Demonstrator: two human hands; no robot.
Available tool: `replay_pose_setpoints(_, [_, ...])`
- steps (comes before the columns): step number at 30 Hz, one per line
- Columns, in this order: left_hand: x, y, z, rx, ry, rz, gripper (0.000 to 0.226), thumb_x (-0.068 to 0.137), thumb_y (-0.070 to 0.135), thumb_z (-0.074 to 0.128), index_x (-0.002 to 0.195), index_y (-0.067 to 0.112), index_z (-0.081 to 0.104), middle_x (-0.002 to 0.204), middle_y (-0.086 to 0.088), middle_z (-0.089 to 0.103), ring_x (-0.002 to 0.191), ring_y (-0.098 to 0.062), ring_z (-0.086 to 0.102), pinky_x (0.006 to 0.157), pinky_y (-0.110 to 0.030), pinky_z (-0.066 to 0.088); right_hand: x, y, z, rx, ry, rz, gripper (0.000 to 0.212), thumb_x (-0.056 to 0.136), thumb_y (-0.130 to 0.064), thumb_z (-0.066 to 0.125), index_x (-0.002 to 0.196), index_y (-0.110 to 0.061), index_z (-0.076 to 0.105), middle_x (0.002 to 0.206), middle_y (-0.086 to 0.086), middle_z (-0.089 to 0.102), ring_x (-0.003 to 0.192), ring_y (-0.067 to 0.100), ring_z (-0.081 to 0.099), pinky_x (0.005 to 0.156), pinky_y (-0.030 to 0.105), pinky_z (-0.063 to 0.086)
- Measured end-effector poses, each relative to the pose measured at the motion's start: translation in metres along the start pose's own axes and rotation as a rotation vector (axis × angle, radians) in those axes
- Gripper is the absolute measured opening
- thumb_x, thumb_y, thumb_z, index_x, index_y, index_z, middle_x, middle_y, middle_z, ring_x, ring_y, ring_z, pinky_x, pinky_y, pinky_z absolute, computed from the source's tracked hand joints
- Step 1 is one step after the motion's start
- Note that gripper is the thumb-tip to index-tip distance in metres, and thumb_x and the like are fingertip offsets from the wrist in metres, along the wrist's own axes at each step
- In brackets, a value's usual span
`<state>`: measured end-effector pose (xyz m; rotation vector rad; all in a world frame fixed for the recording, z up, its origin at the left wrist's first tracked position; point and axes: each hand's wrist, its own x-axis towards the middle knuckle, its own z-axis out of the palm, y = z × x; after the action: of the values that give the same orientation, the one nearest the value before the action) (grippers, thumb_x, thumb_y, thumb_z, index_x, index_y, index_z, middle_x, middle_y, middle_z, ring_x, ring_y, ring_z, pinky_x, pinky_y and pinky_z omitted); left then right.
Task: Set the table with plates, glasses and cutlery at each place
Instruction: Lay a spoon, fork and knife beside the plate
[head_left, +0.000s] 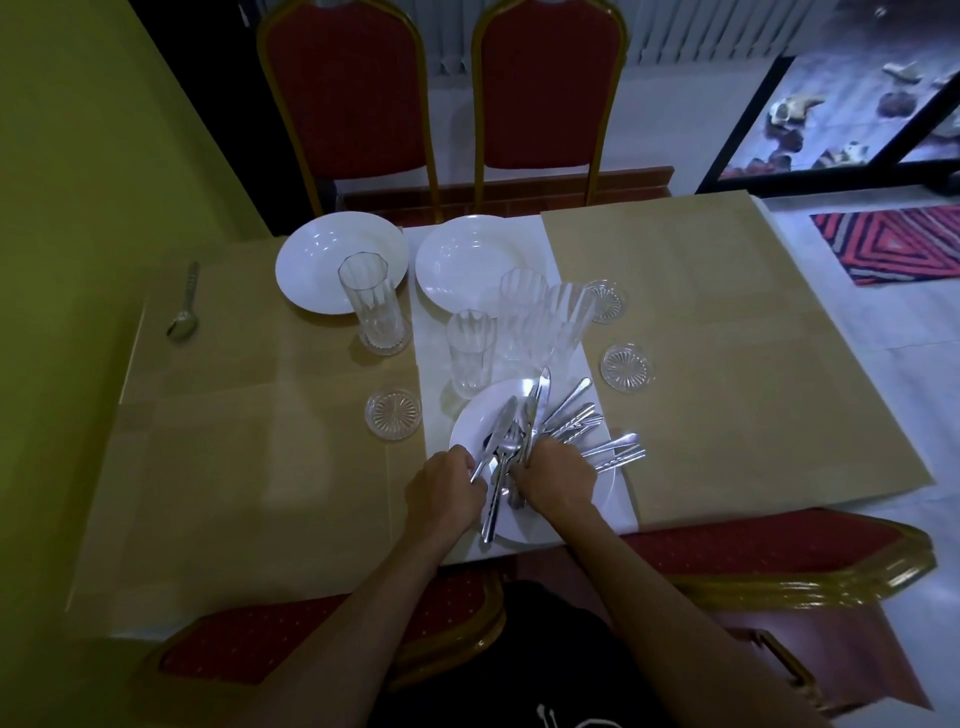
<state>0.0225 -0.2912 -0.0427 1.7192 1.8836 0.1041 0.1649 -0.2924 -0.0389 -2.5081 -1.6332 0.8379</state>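
- Under both my hands sits a round white ceramic plate (470, 423) heaped with shiny steel cutlery (569, 413); my left hand (447, 486) and right hand (558, 478) each grip pieces.
- Beyond the hands stand tall clear ribbed glasses (470, 353), upright.
- Farther beyond lie the left white plate (317, 265) and the right white plate (462, 260).
- Far left of my left hand lies a lone steel spoon (183, 322).

Dining area, in a home or a small eatery; cannot tell which. Table (727, 312) with tan covers and a white runner, laid with white plates (311, 260), tall glasses (371, 306), glass coasters (393, 414) and a heap of cutlery (571, 413). Red padded chairs (343, 88) with gilt frames on both long sides. Green wall (78, 156), pale floor (883, 374), patterned rug (893, 244), shoes (792, 111) behind glass.
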Motion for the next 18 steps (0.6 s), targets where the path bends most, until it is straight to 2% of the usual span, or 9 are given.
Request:
replay_pose_setpoints(4, [0.001, 0.002, -0.006, -0.035, 0.018, 0.001, 0.019, 0.087, 0.029, 0.064, 0.105, 0.023, 0.065, 0.106, 0.002, 0.066, 0.096, -0.020, 0.063, 0.069, -0.027, 0.042, -0.001, -0.001, -0.007, 0.006, -0.038, 0.047, 0.021, 0.081, -0.024, 0.064, 0.099, -0.014, 0.070, 0.100, 0.008, 0.072, 0.098, 0.030, 0.069, 0.079, 0.037, 0.054])
replay_pose_setpoints(6, [0.000, 0.002, -0.011, -0.057, 0.019, 0.013, 0.015, 0.087, 0.027, 0.064, 0.101, 0.023, 0.066, 0.104, 0.003, 0.066, 0.093, -0.018, 0.063, 0.068, -0.027, 0.043, -0.001, 0.002, -0.012, 0.073, -0.082, 0.099, 0.022, 0.079, -0.030, 0.065, 0.094, -0.016, 0.071, 0.090, 0.006, 0.069, 0.092, 0.029, 0.068, 0.076, 0.034, 0.051])
replay_pose_setpoints(9, [0.001, 0.002, -0.015, -0.107, 0.004, 0.089, 0.014, 0.089, 0.024, 0.062, 0.101, 0.024, 0.068, 0.099, 0.002, 0.064, 0.087, -0.016, 0.061, 0.067, -0.025, 0.043, -0.001, 0.009, -0.020, 0.244, -0.137, 0.138, 0.028, 0.075, -0.041, 0.068, 0.066, -0.015, 0.066, 0.062, 0.000, 0.061, 0.070, 0.024, 0.062, 0.065, 0.030, 0.048])
replay_pose_setpoints(11, [0.001, 0.005, -0.017, -0.157, -0.009, 0.188, 0.017, 0.091, 0.021, 0.060, 0.105, 0.028, 0.068, 0.095, 0.002, 0.059, 0.082, -0.015, 0.059, 0.064, -0.025, 0.043, -0.003, 0.011, -0.029, 0.467, -0.156, 0.159, 0.033, 0.074, -0.035, 0.071, 0.053, -0.011, 0.063, 0.047, 0.001, 0.059, 0.050, 0.022, 0.060, 0.054, 0.031, 0.049])
replay_pose_setpoints(14, [0.001, 0.011, -0.016, -0.193, -0.033, 0.339, 0.031, 0.092, 0.018, 0.058, 0.119, 0.033, 0.063, 0.094, 0.001, 0.057, 0.080, -0.015, 0.058, 0.068, -0.029, 0.048, -0.006, 0.012, -0.043, 0.849, -0.273, 0.267, 0.024, 0.078, -0.016, 0.075, 0.059, -0.009, 0.061, 0.044, 0.001, 0.056, 0.037, 0.018, 0.043, 0.039, 0.020, 0.029])
replay_pose_setpoints(16, [0.000, 0.018, -0.016, -0.195, -0.047, 0.397, 0.036, 0.093, 0.018, 0.057, 0.124, 0.036, 0.061, 0.097, 0.001, 0.058, 0.082, -0.014, 0.057, 0.071, -0.030, 0.049, -0.009, 0.012, -0.050, 0.942, -0.378, 0.311, 0.022, 0.080, -0.014, 0.073, 0.063, -0.010, 0.060, 0.049, 0.001, 0.056, 0.038, 0.015, 0.040, 0.040, 0.016, 0.023])
replay_pose_setpoints(18, [0.000, 0.024, -0.013, -0.202, -0.050, 0.434, 0.036, 0.092, 0.017, 0.057, 0.121, 0.036, 0.063, 0.099, 0.001, 0.060, 0.087, -0.017, 0.060, 0.072, -0.031, 0.050, -0.010, 0.013, -0.051, 0.962, -0.440, 0.340, 0.019, 0.079, -0.016, 0.072, 0.065, -0.011, 0.060, 0.054, 0.002, 0.057, 0.039, 0.013, 0.040, 0.041, 0.016, 0.023])
